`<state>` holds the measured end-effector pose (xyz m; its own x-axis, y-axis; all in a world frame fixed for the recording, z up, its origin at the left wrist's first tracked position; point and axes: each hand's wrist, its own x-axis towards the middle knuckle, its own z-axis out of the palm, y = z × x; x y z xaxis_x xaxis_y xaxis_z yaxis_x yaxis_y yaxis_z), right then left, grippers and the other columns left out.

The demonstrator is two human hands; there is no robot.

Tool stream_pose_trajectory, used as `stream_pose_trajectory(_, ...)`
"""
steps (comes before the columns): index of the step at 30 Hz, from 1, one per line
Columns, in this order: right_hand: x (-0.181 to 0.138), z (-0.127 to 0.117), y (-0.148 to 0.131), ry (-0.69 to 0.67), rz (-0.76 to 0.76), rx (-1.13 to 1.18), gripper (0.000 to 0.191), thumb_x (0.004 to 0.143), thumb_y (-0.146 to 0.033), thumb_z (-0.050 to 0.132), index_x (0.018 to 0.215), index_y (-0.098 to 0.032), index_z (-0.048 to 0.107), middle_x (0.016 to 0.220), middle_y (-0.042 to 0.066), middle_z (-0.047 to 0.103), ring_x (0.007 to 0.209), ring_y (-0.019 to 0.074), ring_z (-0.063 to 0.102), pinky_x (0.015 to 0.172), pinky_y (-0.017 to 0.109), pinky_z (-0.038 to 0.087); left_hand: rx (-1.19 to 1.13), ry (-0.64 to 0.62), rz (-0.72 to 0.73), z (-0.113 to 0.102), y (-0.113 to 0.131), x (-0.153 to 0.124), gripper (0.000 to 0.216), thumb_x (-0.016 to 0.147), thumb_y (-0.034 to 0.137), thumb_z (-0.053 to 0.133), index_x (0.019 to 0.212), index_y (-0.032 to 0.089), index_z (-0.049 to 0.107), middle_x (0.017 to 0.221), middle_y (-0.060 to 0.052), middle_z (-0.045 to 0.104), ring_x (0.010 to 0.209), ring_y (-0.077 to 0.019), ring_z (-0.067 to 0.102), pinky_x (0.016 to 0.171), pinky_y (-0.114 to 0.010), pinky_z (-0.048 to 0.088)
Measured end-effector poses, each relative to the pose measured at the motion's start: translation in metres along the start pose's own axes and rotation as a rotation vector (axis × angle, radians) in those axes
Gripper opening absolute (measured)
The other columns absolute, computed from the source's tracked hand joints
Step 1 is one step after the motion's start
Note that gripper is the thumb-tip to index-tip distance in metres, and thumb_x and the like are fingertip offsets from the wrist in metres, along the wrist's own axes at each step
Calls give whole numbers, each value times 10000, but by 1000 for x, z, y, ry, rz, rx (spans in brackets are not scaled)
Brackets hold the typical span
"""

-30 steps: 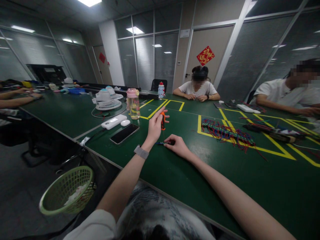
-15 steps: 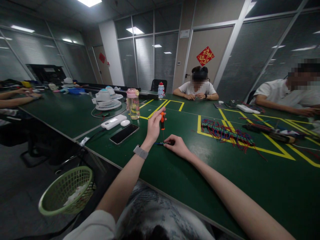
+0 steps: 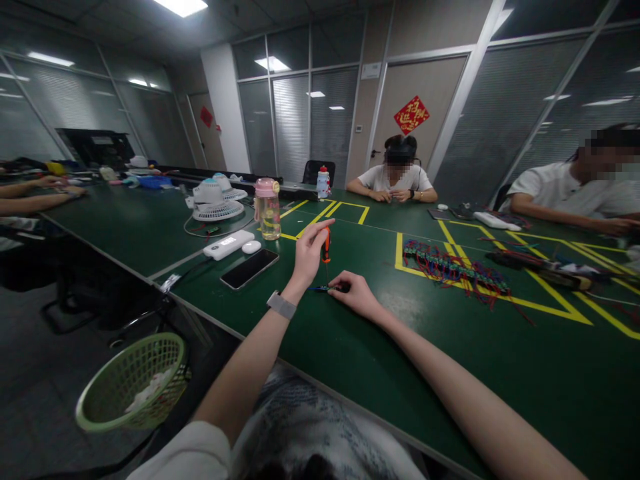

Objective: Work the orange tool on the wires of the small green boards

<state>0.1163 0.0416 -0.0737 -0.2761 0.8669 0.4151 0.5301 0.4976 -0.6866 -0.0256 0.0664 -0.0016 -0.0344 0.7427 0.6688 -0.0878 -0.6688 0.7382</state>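
Observation:
My left hand (image 3: 306,257) is closed round an orange-handled screwdriver (image 3: 327,244), held upright with its thin shaft pointing down. The tip meets a small blue and dark part (image 3: 323,288) lying on the green table (image 3: 350,347). My right hand (image 3: 354,293) rests on the table just right of that part, fingers pinched on its end and pressing it down. A grey watch band sits on my left wrist.
A pile of red, blue and green wired parts (image 3: 450,267) lies inside yellow tape lines to the right. A black phone (image 3: 249,268), white remote (image 3: 229,244), pink bottle (image 3: 267,208) and fans (image 3: 215,199) stand left. Other people sit around. A green basket (image 3: 133,381) hangs below the edge.
My left fingers have shifted slightly on the screwdriver handle, as if turning it. Both hands stay in the same place on the table.

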Motion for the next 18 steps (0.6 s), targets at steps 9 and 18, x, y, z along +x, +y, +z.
stream_pose_trajectory(9, 0, 1, 2, 0, 3, 14, 90, 705, -184, 655, 786, -153, 676, 764, 29, 632, 685, 132, 563, 638, 258, 461, -60, -13, -53, 2, -2, -1, 321, 801, 327, 599, 1097, 207, 626, 992, -62, 659, 784, -133, 629, 663, -248, 537)
stream_pose_trajectory(18, 0, 0, 1, -3, 2, 2, 93, 710, -193, 653, 791, -154, 679, 756, 28, 624, 678, 132, 557, 631, 258, 453, -54, -14, -6, 0, -4, 1, 295, 874, 303, 470, 1110, 228, 630, 1160, -67, 607, 971, -164, 601, 769, -282, 521)
